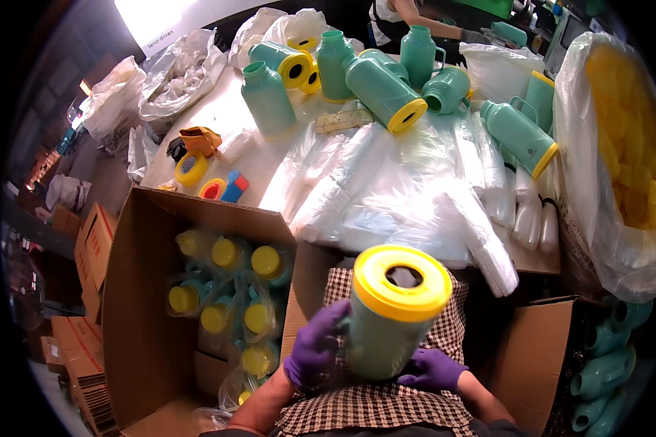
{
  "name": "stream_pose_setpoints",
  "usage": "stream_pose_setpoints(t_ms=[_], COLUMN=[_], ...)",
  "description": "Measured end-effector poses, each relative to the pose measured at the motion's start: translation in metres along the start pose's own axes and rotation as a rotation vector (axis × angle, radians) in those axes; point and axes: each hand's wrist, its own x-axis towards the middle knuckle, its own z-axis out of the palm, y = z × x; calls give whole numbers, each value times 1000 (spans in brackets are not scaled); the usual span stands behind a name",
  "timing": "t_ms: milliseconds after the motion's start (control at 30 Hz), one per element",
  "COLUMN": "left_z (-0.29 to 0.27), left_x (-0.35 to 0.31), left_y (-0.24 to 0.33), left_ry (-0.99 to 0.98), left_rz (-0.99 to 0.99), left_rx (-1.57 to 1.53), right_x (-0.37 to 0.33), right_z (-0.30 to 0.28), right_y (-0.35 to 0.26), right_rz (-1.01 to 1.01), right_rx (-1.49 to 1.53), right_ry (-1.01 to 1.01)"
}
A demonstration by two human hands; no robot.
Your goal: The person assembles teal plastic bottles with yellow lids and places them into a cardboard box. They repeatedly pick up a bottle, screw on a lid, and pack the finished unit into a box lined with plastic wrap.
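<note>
Upside down in front of my apron, a green thermos flask shell (388, 339) shows its yellow base ring, which has a hole in the middle. My left hand (316, 344), in a purple glove, is closed round its left side, where the handle seems to be. My right hand (433, 369), gloved alike, holds it low on the right near the hidden neck; some of those fingers are behind the shell. Beyond it, clear plastic bags (386, 197) lie piled on the table. More green shells (386, 91) with yellow bases stand and lie behind the bags.
An open carton (142, 291) at left holds several bagged flasks with yellow caps. Another carton (536, 357) is at right, beside more green shells (603, 371). A large bag of yellow parts (630, 153) hangs at the table's right. Yellow tape (191, 169) lies left; another person (408, 18) works beyond.
</note>
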Motion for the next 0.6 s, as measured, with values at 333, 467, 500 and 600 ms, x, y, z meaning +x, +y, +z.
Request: stream_pose_setpoints(t_ms=[333, 467, 500, 600], left_z=[52, 7, -5, 20], left_x=[1, -5, -4, 77], left_y=[-16, -19, -32, -49], left_ry=[-272, -362, -268, 269], left_rz=[277, -134, -287, -190], left_rx=[244, -474, -747, -366], right_x=[228, 237, 234, 217], right_z=[-148, -86, -70, -48], right_y=[21, 4, -4, -19], right_rz=[-261, -96, -83, 24], right_rx=[-512, 629, 890, 1263], right_ry=[696, 502, 476, 386])
